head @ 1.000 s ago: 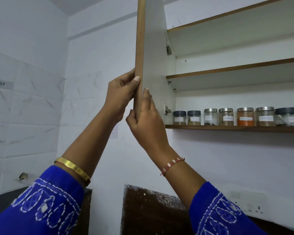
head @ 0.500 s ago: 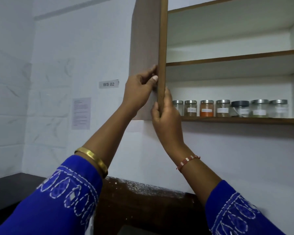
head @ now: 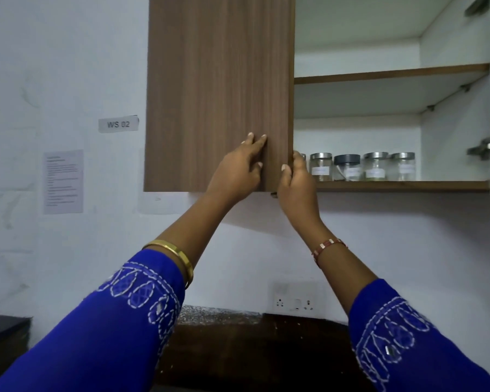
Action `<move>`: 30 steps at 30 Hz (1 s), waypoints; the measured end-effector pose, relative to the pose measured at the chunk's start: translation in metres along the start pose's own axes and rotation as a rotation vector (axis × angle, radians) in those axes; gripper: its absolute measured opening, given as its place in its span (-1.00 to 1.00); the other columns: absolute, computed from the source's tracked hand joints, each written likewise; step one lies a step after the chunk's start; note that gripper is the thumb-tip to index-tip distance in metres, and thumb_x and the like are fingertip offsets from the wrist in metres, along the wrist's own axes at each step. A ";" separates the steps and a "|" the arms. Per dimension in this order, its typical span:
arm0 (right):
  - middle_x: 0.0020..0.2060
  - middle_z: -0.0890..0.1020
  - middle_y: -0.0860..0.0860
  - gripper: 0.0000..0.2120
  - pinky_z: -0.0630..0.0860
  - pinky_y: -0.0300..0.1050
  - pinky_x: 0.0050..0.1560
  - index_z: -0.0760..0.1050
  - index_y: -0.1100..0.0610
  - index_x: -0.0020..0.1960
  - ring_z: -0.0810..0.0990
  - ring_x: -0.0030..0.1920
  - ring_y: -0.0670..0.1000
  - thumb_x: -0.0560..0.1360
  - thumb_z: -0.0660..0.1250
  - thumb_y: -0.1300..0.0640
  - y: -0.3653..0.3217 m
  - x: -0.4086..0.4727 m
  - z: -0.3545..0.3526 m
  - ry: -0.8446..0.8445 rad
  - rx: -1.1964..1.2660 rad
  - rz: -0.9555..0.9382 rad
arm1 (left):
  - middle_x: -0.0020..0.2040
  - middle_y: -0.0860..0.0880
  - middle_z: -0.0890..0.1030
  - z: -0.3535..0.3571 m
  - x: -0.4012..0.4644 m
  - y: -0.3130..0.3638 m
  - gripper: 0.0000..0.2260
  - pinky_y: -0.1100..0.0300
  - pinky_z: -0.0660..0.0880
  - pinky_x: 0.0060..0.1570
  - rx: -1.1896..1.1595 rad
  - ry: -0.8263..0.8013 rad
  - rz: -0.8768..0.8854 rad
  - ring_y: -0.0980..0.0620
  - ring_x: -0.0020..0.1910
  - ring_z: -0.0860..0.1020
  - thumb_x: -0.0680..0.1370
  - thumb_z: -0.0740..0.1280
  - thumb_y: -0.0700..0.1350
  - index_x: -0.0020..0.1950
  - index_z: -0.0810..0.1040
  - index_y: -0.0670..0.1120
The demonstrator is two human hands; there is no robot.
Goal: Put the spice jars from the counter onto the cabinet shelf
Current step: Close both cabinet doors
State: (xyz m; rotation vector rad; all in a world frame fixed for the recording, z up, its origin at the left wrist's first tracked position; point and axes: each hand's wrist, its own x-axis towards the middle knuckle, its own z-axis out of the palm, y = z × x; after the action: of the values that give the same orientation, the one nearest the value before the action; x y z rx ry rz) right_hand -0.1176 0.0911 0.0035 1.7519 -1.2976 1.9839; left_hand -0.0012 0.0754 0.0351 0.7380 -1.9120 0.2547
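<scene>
a person's left hand [head: 238, 168] lies flat on the wooden cabinet door [head: 218, 94], fingers straight, while the right hand [head: 296, 176] curls round its free edge, seemingly to guide it shut. the spice jars [head: 362, 166] stand in a row on the cabinet shelf [head: 402, 186], the task apparently done.

Left hand [head: 238, 172] with straight fingers flat on the wood-grain cabinet door [head: 218, 91], right hand [head: 296, 182] curled round the door's free edge, spice jars [head: 361, 166] in a row on the cabinet shelf [head: 402, 186], "WS 02" label [head: 118, 124] on the white wall, blue embroidered sleeves [head: 119, 321] below.
</scene>
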 end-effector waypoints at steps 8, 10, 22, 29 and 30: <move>-0.13 0.53 0.16 -0.69 0.59 0.21 -0.12 0.36 0.24 0.29 0.57 -0.20 0.21 0.63 0.03 0.14 0.070 0.039 0.004 0.024 -0.045 0.095 | 0.55 -0.09 0.02 0.079 0.027 -0.037 -0.50 -0.04 -0.08 0.48 0.136 0.003 0.134 -0.06 0.54 0.00 0.59 0.12 -0.20 0.52 0.08 -0.05; -0.15 0.51 0.12 -0.66 0.59 0.17 -0.06 0.34 0.22 0.35 0.54 -0.19 0.13 0.63 0.03 0.14 0.086 0.047 0.009 0.047 -0.081 0.103 | 0.56 -0.09 -0.01 0.094 0.035 -0.044 -0.49 -0.05 -0.09 0.48 0.158 -0.008 0.150 -0.07 0.54 -0.04 0.59 0.10 -0.20 0.52 0.05 -0.05; -0.06 0.62 0.21 -0.72 0.53 -0.08 -0.13 0.43 0.25 0.20 0.61 -0.09 0.16 0.63 0.07 0.12 0.141 0.078 0.025 0.091 -0.518 -0.020 | 0.56 -0.07 -0.17 0.156 0.064 -0.078 -0.50 -0.01 -0.26 0.47 0.293 -0.038 0.171 -0.07 0.54 -0.20 0.63 0.00 -0.12 0.53 -0.14 -0.03; 0.04 0.62 0.21 -0.50 0.58 0.03 -0.04 0.18 0.16 0.46 0.62 0.02 0.18 0.59 0.15 0.00 0.156 0.083 0.034 0.050 -0.667 -0.038 | 0.55 -0.08 -0.22 0.178 0.075 -0.091 -0.48 -0.01 -0.31 0.45 0.359 -0.047 0.160 -0.08 0.53 -0.24 0.63 -0.01 -0.09 0.52 -0.20 -0.02; 0.05 0.61 0.22 -0.48 0.58 0.03 -0.02 0.14 0.15 0.48 0.61 0.03 0.18 0.59 0.14 0.00 0.159 0.083 0.036 0.042 -0.657 -0.021 | 0.55 -0.08 -0.22 0.181 0.076 -0.093 -0.47 -0.02 -0.31 0.45 0.363 -0.043 0.156 -0.09 0.53 -0.24 0.63 0.00 -0.09 0.52 -0.20 -0.02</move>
State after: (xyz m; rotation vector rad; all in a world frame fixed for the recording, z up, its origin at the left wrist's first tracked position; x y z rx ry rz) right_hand -0.2182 -0.0610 -0.0018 1.3795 -1.6543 1.3379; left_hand -0.1036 -0.1139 0.0064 0.8359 -1.9902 0.7017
